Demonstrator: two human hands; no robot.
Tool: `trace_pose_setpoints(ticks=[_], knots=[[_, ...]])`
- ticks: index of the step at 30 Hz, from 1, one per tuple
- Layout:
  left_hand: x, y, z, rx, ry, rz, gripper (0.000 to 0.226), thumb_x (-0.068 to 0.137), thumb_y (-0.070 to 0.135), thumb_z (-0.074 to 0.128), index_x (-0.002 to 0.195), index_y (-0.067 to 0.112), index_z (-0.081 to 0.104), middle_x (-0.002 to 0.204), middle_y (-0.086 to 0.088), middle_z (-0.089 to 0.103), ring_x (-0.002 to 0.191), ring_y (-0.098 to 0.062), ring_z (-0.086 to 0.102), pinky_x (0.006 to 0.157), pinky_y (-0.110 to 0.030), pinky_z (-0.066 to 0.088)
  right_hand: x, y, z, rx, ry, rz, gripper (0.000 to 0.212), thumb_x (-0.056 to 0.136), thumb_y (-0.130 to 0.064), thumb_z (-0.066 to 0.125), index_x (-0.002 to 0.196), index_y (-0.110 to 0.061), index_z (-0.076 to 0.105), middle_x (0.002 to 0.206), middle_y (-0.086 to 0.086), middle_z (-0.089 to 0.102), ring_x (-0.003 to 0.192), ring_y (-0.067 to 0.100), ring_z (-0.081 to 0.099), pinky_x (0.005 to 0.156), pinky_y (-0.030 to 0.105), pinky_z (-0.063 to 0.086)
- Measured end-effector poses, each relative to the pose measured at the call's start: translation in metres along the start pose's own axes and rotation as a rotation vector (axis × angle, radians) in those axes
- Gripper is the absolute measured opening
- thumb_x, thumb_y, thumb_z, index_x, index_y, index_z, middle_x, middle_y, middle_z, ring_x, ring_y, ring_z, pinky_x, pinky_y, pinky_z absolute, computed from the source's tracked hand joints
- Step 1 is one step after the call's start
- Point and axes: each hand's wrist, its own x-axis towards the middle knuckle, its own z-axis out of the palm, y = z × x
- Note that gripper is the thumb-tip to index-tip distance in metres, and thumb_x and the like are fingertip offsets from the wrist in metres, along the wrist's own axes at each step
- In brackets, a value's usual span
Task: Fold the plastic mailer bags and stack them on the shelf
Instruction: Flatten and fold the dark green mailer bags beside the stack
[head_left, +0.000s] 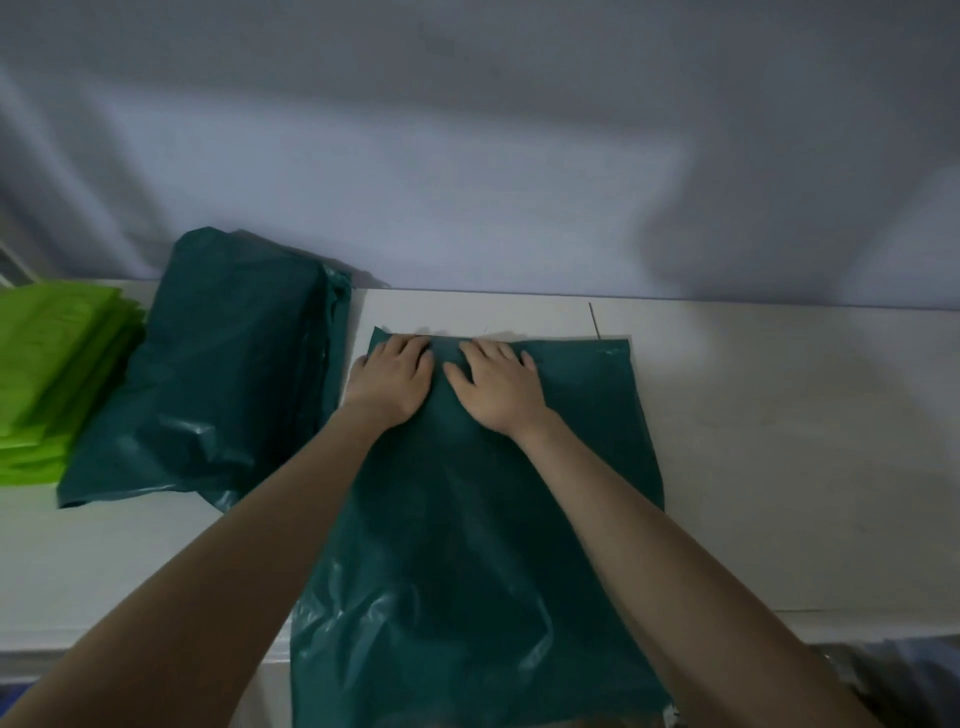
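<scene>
Dark green mailer bag lies flat on the white table, near end hanging over the table's near edge, far end short of the far edge by the wall. Both forearms reach over it. Left hand rests palm-down on the bag's far left corner, fingers straight and together, flat on the plastic, not pinching. Right hand just beside it, palm-down, fingers slightly spread, pressing the far edge. Neither grip is curled round anything.

Pile of dark green bags sits toward the table's left side, touching the far edge; lime green stack at the far-left corner, just beside that pile.

Step in hand, judged: smoothing or pinning the far edge before a fold. To do it well: sweep palms outward to push trapped air out, since the near part shows wrinkles and glare; keep the far edge square to the table's edge; pull the overhanging end up to meet the far edge evenly, then crease firmly. Slick plastic likely slides, so hold one hand down while the other folds.
</scene>
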Motion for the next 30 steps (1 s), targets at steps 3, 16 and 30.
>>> trace_pose_setpoints(ticks=[3, 16, 30], knots=[[0.004, -0.015, 0.003, 0.031, -0.064, -0.019, 0.049, 0.097, 0.05, 0.024, 0.143, 0.035, 0.029, 0.153, 0.007, 0.023, 0.142, -0.019, 0.017, 0.114, -0.046, 0.014, -0.004, 0.003, 0.008, -0.031, 0.058, 0.006, 0.052, 0.098, -0.045, 0.029, 0.143, -0.018, 0.035, 0.15, 0.0, 0.035, 0.139, 0.018, 0.027, 0.114, 0.048, 0.013], [-0.006, -0.017, -0.007, -0.124, 0.048, -0.067, 0.065, 0.099, 0.047, 0.021, 0.151, 0.01, 0.007, 0.158, -0.012, -0.003, 0.146, -0.022, -0.005, 0.119, -0.04, -0.001, -0.015, 0.015, -0.029, 0.675, 0.238, 0.145, 0.043, 0.099, -0.023, 0.043, 0.141, -0.015, 0.039, 0.153, 0.001, 0.027, 0.142, 0.014, 0.02, 0.112, 0.023, 0.015], [-0.069, 0.017, 0.024, 0.051, -0.024, 0.165, 0.074, 0.089, 0.067, 0.028, 0.15, 0.036, 0.0, 0.158, 0.003, -0.013, 0.145, -0.02, -0.013, 0.118, -0.044, -0.001, -0.102, 0.048, 0.003, -0.028, 0.1, 0.227, 0.066, 0.094, -0.06, 0.022, 0.15, -0.03, 0.007, 0.159, -0.001, -0.001, 0.146, 0.017, -0.005, 0.119, 0.041, 0.002]])
